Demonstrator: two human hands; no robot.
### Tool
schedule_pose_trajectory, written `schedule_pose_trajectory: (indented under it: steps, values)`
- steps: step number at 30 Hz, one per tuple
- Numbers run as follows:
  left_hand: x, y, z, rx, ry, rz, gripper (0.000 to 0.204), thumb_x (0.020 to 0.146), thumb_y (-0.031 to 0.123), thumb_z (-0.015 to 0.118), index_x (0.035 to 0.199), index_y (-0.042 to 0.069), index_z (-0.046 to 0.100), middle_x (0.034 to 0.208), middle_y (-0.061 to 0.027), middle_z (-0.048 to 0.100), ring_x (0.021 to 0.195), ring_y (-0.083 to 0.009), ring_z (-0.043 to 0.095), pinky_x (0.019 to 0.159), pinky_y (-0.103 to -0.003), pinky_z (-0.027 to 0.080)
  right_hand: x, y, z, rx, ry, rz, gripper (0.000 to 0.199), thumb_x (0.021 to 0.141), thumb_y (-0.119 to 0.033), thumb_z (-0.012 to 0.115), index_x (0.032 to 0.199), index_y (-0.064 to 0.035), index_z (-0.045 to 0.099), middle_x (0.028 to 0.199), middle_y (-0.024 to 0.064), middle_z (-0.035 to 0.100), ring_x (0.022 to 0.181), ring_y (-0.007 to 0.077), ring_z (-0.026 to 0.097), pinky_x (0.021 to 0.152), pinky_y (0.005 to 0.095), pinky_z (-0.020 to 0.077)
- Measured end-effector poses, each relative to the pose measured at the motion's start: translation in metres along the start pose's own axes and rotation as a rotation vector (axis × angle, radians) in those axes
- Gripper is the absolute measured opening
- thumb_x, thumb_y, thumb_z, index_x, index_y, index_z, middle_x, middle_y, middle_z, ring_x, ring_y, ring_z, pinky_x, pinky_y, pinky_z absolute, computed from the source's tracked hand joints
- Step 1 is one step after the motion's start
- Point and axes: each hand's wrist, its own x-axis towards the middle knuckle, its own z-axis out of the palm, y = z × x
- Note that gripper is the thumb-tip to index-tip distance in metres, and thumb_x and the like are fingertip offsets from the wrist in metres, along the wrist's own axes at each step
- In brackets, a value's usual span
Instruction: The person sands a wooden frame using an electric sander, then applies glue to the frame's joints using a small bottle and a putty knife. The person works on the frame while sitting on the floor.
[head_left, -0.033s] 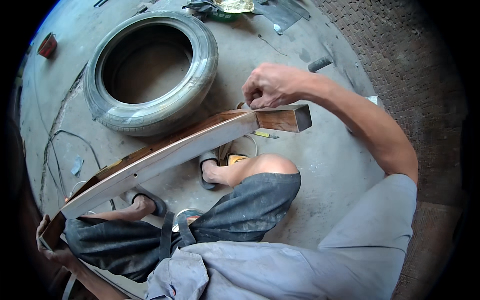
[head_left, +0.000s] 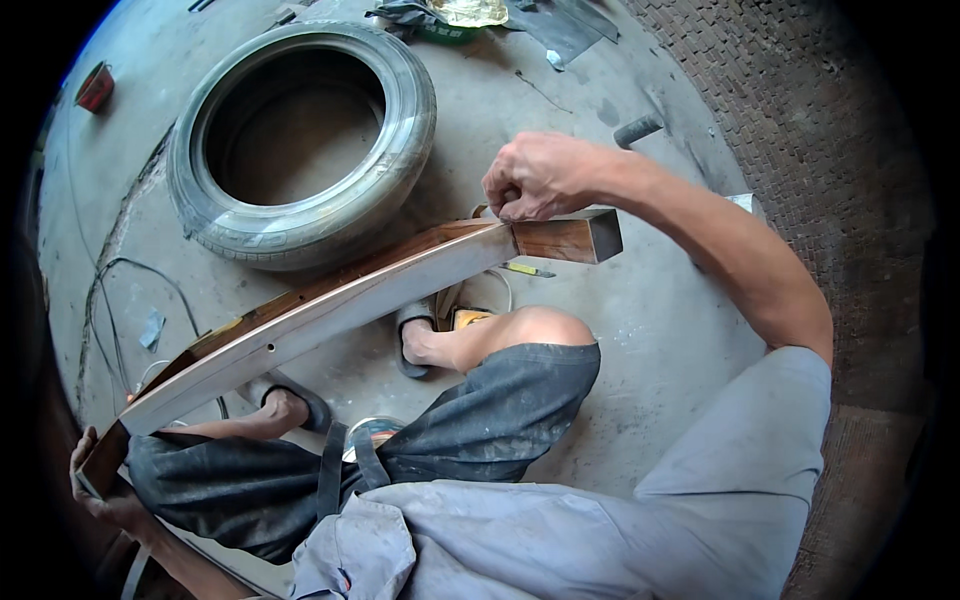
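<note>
Red bucket (head_left: 95,88) far left, on the floor. Left hand (head_left: 118,510) clamped round the brown left end of the beam (head_left: 320,330). Beam slants up to the right across the legs, white face with one hole; tire (head_left: 400,170) lies beyond it. Green tub (head_left: 447,33) at top: marks too small to read; no other legible writing or brand. Yellow marker (head_left: 528,269) below beam's right end. Right hand (head_left: 545,178) curled at the seam by the brown block; can't tell if it pinches anything. Judgement: fingertip work at seam; next move needs left grip steady.
</note>
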Motion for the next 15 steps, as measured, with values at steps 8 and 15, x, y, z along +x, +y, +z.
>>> schedule_pose_trajectory:
  steps: [8,15]
  values:
    - [0.003,-0.006,-0.008,0.121,-0.07,0.068,0.053,0.096,0.031,0.039,0.125,-0.005,0.065,0.132,-0.0237,0.065,0.123,-0.0337,0.063,0.107,-0.043,0.051,0.012,-0.003,0.005,-0.122,-0.104,0.027,0.017,0.077,-0.017,0.073,0.093,-0.0091,0.077,0.08,0.0121,0.073,0.079,0.0325,0.069,0.07,0.0451,0.0537]
    - [0.005,-0.009,-0.013,0.159,-0.073,0.147,0.059,0.094,0.034,0.041,0.128,-0.008,0.065,0.124,-0.0194,0.071,0.112,-0.0294,0.069,0.1,-0.04,0.052,0.026,-0.02,-0.008,-0.161,-0.257,0.061,0.016,0.075,-0.013,0.075,0.089,-0.0075,0.077,0.078,0.0115,0.072,0.074,0.0295,0.067,0.066,0.0429,0.0524]
